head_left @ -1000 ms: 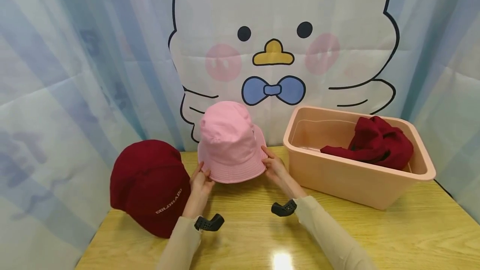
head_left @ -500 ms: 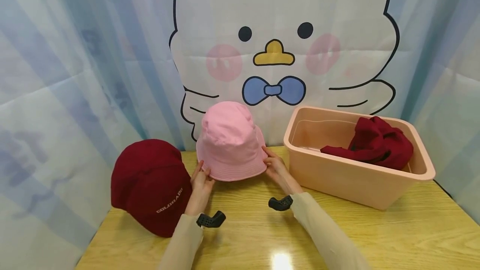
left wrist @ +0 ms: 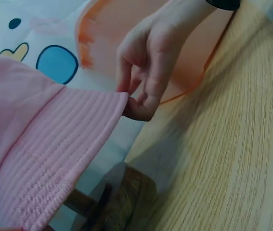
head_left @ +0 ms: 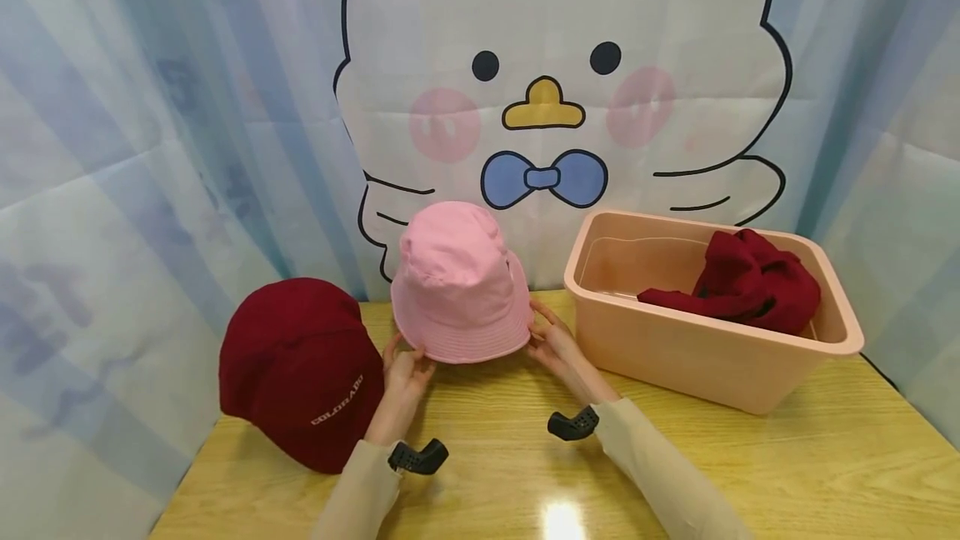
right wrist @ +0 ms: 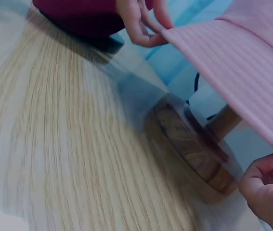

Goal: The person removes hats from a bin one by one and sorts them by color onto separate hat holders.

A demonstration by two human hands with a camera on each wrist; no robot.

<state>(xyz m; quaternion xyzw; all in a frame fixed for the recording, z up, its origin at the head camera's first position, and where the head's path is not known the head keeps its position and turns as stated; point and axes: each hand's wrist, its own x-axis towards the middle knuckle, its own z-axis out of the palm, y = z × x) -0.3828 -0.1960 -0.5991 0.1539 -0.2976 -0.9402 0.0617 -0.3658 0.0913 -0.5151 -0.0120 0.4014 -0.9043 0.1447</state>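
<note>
Here, your left hand (head_left: 405, 375) and right hand (head_left: 558, 350) pinch the pink bucket hat (head_left: 459, 277) by its brim, the hat between their fingers and above a round wooden stand (right wrist: 188, 144). Just left of your left fingers is a maroon COLORADO cap (head_left: 300, 365); right of your right fingers, a peach bin (head_left: 675, 361) holds maroon cloth (head_left: 757, 286).

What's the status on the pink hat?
Left grip, right grip: both pinching brim. Pink hat crown-up, wooden stand beneath. Maroon cap close beside left grip, seemingly not blocking.
</note>
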